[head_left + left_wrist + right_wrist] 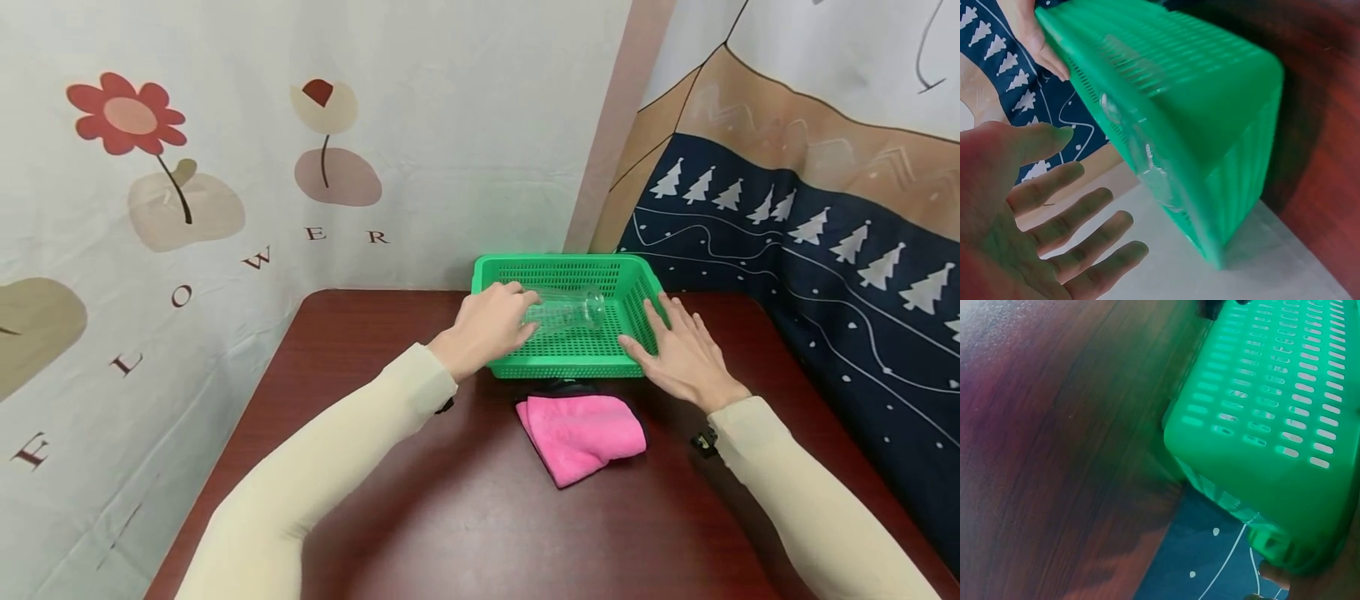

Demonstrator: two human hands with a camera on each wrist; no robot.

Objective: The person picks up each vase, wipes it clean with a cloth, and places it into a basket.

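Observation:
A green plastic basket (566, 371) with slotted walls stands at the far side of the table. Inside it lies a clear, glass-like vessel (588, 308) on its side. My left hand (491, 325) hovers by the basket's left end, and the left wrist view shows its fingers spread apart and holding nothing. At the other end my right hand (682, 358) rests at the right rim, fingers stretched out and thumb over the near corner. A folded pink cloth (581, 433) with a dark edging lies just in front of the basket.
A small black object (567, 387) sits between basket and cloth. The dark red-brown table (480, 517) reaches toward me. Behind it hangs a pale curtain (450, 125) with flower prints; a navy tree-patterned cloth (817, 292) hangs along the right side.

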